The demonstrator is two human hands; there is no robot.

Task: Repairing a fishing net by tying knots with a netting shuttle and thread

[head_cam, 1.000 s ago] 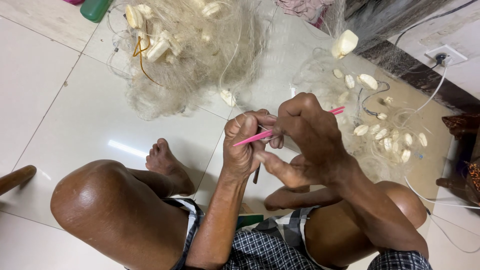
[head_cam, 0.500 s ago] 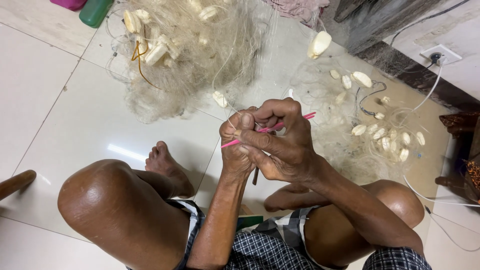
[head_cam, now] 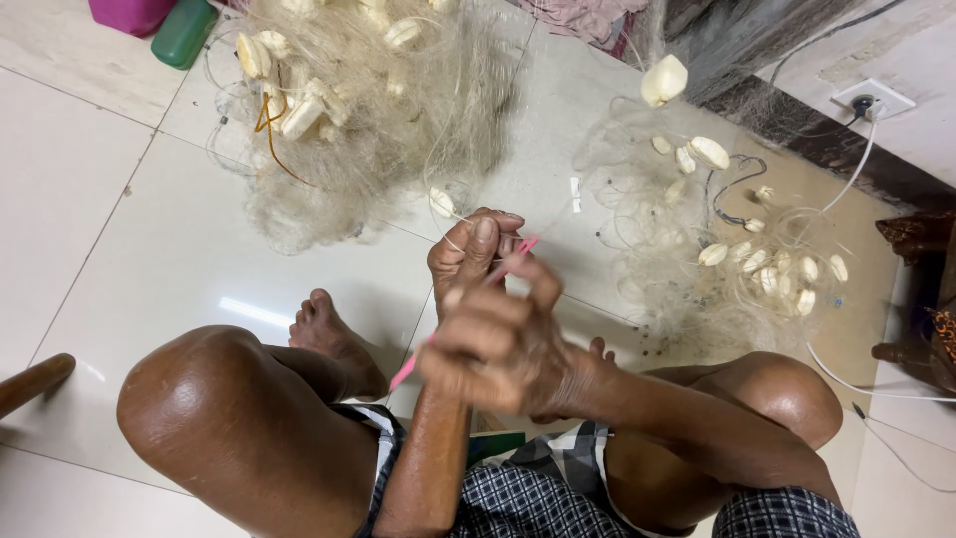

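- Pale floor tiles [head_cam: 149, 249] lie under heaps of white fishing net [head_cam: 378, 120] with cream floats [head_cam: 299, 118].
- Seated person's left hand [head_cam: 473, 261] pinches fine net strands, fingers closed.
- Right hand [head_cam: 498, 344], blurred, closes around a pink netting needle [head_cam: 406, 371], held above the lap between both knees.

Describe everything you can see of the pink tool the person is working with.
The pink netting needle is a slim, flat stick that looks like plastic. Only two short stretches show: its upper end pokes out past the fingers of the left hand, and its lower end emerges below the right hand, which is blurred and covers the middle. It lies on a slant, upper end pointing away from the person. Both hands appear to touch it, above the white tiled floor between the heaps of pale fishing net.
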